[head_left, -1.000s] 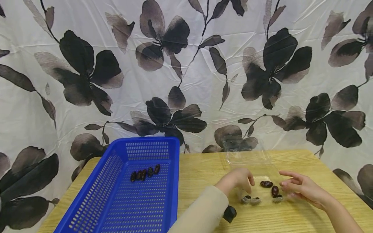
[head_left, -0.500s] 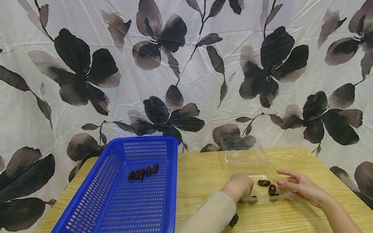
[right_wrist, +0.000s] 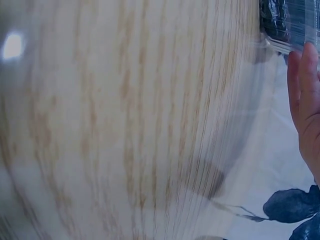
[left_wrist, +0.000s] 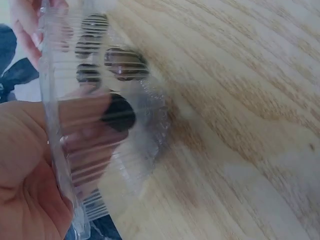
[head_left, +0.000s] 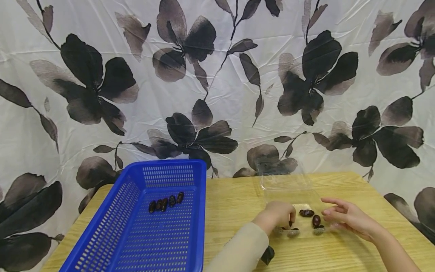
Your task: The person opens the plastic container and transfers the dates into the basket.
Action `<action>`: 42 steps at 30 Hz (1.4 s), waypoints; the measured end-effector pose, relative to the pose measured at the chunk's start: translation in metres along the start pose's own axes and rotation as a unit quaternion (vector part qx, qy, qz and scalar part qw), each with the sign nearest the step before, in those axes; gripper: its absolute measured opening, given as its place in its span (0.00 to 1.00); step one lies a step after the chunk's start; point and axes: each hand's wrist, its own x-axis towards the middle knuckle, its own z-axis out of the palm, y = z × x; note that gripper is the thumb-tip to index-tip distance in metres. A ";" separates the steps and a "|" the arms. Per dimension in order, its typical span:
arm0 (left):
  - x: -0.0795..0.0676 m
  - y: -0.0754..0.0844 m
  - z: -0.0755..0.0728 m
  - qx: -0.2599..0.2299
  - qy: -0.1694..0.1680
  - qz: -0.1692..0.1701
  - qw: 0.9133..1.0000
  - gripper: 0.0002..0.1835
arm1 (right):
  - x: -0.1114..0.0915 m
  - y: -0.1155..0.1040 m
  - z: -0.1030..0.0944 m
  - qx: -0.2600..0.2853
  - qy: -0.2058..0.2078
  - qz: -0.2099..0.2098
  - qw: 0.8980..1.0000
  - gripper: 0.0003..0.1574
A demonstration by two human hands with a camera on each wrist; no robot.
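Observation:
My left hand (head_left: 276,217) reaches inside a clear plastic clamshell box (left_wrist: 60,150) and pinches a dark brown date (left_wrist: 119,112) between thumb and fingers. In the left wrist view the ribbed wall partly blurs the fingertips. Several other dates lie in the box; a glossy date (head_left: 316,220) sits near its right side, with a second date (head_left: 307,213) just behind. My right hand (head_left: 350,217) is at the box's right side, fingers extended and touching the wall. In the right wrist view, the right hand's fingers (right_wrist: 309,70) show straight beside the box corner.
A blue perforated basket (head_left: 203,226) stands to the left, with a row of dates (head_left: 164,204) toward its back. The box's open lid (head_left: 285,179) leans back behind it. A floral cloth (head_left: 238,94) hangs behind the wooden table (head_left: 234,211).
My left hand has dipped into the front left of the box, taken hold of a date, and come up slightly with it. The right hand stays at the box's side. The head view has shifted slightly.

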 end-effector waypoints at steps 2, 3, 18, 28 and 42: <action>-0.001 -0.002 -0.002 -0.035 0.005 0.004 0.999 0.07 | 0.001 -0.001 0.000 0.001 0.000 0.001 1.000 0.23; -0.001 -0.003 -0.003 -0.060 0.005 0.005 0.998 0.07 | 0.001 -0.001 0.000 0.002 -0.002 0.002 1.000 0.23; -0.018 -0.023 -0.032 -0.358 0.048 -0.048 0.931 0.06 | 0.003 0.000 -0.001 0.010 -0.029 -0.005 1.000 0.26; -0.046 -0.061 -0.072 -0.477 0.006 -0.068 0.876 0.08 | 0.004 0.001 -0.002 0.033 -0.052 -0.016 0.998 0.27; -0.070 -0.111 -0.093 -0.521 0.010 -0.095 0.848 0.11 | 0.003 0.000 -0.001 0.047 -0.059 -0.017 0.997 0.28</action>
